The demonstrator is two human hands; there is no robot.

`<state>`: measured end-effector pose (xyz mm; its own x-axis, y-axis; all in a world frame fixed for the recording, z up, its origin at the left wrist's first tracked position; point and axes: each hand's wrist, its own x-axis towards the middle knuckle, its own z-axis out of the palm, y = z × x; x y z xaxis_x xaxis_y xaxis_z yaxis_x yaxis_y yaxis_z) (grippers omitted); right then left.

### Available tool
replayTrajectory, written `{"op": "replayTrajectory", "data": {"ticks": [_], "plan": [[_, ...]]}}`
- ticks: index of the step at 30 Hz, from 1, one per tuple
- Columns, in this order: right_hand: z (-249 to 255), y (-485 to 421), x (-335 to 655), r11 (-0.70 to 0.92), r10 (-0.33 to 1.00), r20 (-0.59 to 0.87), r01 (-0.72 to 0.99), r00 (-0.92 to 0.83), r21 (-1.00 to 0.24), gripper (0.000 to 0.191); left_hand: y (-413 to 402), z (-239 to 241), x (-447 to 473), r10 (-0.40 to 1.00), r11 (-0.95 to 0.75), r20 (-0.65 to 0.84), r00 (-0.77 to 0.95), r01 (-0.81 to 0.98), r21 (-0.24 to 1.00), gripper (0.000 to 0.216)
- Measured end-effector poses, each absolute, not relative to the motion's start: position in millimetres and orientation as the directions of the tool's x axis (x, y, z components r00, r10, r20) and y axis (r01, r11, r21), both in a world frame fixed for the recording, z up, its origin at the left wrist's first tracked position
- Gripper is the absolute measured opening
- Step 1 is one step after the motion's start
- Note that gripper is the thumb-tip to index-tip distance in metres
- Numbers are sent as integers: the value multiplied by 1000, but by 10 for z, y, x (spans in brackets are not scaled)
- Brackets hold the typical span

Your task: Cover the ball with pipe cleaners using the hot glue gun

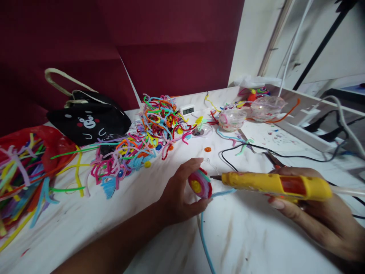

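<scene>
Between the thumb and fingers of my left hand (pixel 178 192) is a coiled pipe-cleaner piece (pixel 201 183), with a yellow centre and pink, teal and red rings. A clear rounded plastic edge (pixel 212 166) shows just behind it. My right hand (pixel 322 224) is wrapped round a yellow hot glue gun (pixel 256 183), which lies sideways with its dark nozzle pointing left. The nozzle tip is at the right rim of the coil; whether it touches, I cannot tell. A light blue pipe cleaner (pixel 205 245) runs across the table below the coil.
A heap of coloured pipe cleaners (pixel 161 118) spreads across the table's back left, near a black bag (pixel 91 121) and a red plastic bag (pixel 57 142). Clear plastic bowls (pixel 232 120) stand at the back right. A black cable (pixel 273 155) crosses behind the glue gun.
</scene>
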<state>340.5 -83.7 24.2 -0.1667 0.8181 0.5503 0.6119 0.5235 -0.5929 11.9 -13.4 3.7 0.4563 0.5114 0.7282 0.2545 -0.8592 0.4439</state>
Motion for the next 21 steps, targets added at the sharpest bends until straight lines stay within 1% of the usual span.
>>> {"op": "replayTrajectory", "data": {"ticks": [3,10,14,16,18,19,21], "plan": [[233,-844,3413,521,823,540,611,-175,-596,23,-136,23,115,527,-850,719,454,256,461,92],[285,-859,3442,595,765,568,670,-302,-445,31,-121,-19,102,558,-829,713,425,259,495,92],[323,-859,3425,599,761,576,665,-299,-447,27,-124,-26,85,583,-812,699,415,266,519,95],[332,-854,3421,577,779,575,646,-252,-499,22,-127,-27,76,597,-802,689,411,276,530,96],[338,-837,3423,503,840,519,588,-159,-633,17,-129,-26,72,614,-789,675,408,290,542,97],[343,-820,3425,438,882,460,533,-99,-724,18,-130,-23,72,623,-782,670,403,295,549,97],[360,-767,3424,260,957,290,371,27,-891,26,-132,-12,77,629,-777,670,395,301,553,96]]}}
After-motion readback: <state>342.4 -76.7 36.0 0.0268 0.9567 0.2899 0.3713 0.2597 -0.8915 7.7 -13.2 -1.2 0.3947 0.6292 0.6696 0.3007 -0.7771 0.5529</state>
